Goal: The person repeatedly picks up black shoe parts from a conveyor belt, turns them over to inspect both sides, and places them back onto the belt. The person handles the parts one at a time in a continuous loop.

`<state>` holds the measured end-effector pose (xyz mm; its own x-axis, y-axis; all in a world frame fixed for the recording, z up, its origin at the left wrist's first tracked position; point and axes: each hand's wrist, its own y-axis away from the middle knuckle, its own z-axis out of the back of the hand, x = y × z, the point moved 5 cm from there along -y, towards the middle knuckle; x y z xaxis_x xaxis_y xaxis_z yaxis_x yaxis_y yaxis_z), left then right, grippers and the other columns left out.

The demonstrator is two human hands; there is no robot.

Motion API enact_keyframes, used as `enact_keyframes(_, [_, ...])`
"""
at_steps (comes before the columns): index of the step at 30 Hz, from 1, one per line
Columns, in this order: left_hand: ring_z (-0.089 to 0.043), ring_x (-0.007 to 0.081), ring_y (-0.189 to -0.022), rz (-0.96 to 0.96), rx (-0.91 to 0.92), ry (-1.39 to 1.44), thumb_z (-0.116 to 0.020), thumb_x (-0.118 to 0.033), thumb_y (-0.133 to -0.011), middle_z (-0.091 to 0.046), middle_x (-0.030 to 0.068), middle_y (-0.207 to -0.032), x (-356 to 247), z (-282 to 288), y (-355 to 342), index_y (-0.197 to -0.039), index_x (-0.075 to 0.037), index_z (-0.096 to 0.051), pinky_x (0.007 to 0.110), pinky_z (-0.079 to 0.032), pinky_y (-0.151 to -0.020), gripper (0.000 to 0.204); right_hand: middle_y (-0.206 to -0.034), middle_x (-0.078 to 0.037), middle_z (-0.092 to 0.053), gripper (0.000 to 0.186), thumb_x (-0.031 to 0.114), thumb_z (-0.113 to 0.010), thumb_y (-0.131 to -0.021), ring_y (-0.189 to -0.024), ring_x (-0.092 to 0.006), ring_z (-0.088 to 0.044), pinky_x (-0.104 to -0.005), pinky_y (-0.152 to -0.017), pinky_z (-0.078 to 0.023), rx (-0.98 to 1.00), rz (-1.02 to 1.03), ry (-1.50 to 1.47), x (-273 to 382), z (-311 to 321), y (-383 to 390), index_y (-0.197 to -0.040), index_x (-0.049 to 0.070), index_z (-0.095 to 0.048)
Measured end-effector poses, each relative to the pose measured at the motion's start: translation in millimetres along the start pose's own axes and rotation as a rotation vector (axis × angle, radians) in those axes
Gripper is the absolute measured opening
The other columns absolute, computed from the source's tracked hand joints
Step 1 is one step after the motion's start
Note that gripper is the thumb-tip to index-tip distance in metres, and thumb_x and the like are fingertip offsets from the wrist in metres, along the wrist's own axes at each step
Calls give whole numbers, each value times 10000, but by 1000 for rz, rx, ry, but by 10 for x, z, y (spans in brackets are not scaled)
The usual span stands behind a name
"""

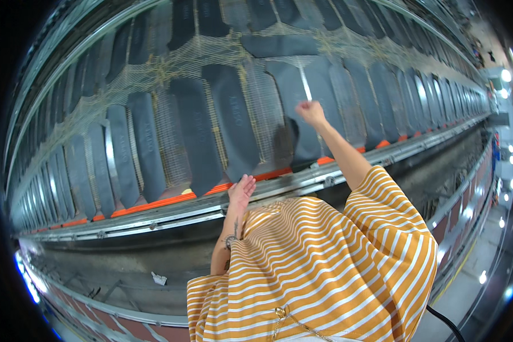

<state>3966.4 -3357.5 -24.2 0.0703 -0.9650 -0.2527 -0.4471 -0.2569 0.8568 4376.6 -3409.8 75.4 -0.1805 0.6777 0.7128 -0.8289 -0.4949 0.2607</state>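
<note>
Below me a long sheet carries rows of dark grey rounded panels (233, 117), with pale yellowish netting (171, 71) between them. My right hand (310, 112) is over the panels, its fingers curled closed. A thin bright strip (305, 82) meets its fingertips; whether the hand grips that strip or it is a gleam on the panel I cannot tell. Nearer to me, my left hand (242, 191) is over the front edge of the sheet, fingers stretched out and nothing in it. It is close to the lower end of one panel.
An orange strip (154, 201) runs along the sheet's near edge, beside a metal rail (137, 228). Between the rail and a reddish-brown panelled barrier (159, 332) lies a trough with a white scrap (159, 279). At right, a black cable (446, 324) hangs beside my striped shirt.
</note>
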Motion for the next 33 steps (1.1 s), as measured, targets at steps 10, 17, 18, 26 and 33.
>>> enact_keyframes(10, [-512, 398, -1169, -956, 431, -1429, -640, -219, -880, -604, 179, -1244, 311, -1416, 264, -1213, -28, -604, 446, -398, -1020, 385, -746, -142, -622, 556, 69, -816, -679, -659, -197, -635, -317, -476, -495, -228, -544, -566, -1729, -99, 1518, -1121, -80, -512])
enact_keyframes(17, [-546, 390, -994, -1069, 410, -1718, -582, -265, -911, -631, 163, -1030, 771, -1576, 135, -1137, -58, -610, 492, -443, -857, 307, -793, -173, -708, 447, 322, -876, -652, -702, -295, -687, -389, -733, -554, -218, -581, -157, -1805, 109, 1467, -796, -55, -684])
enact_keyframes(18, [-551, 384, -980, -1101, 450, -1799, -582, -284, -913, -646, 140, -1012, 919, -1652, 142, -1113, -74, -617, 496, -447, -839, 292, -742, -160, -704, 420, 315, -879, -663, -648, -275, -684, -394, -681, -569, -231, -576, -125, -2024, 236, 1396, -766, -46, -689])
enact_keyframes(26, [-617, 461, -717, -941, -93, -1612, -498, -421, -968, -640, 261, -740, 968, -1698, 201, -759, 37, -679, 518, -456, -673, 535, -511, -18, -502, 353, 254, -729, -836, -390, -109, -407, -248, -350, -295, 562, -570, -283, -1464, 210, 1186, -583, 68, -567])
enact_keyframes(33, [-626, 306, -543, -681, -384, -1257, -544, -569, -932, -648, 174, -623, 1099, -1846, -218, -709, 73, -659, 433, -471, -591, 689, -596, 42, -507, 257, 267, -584, -898, -446, -55, -401, -216, -369, -253, 856, -613, -766, -1520, 464, 1052, -687, 132, -530])
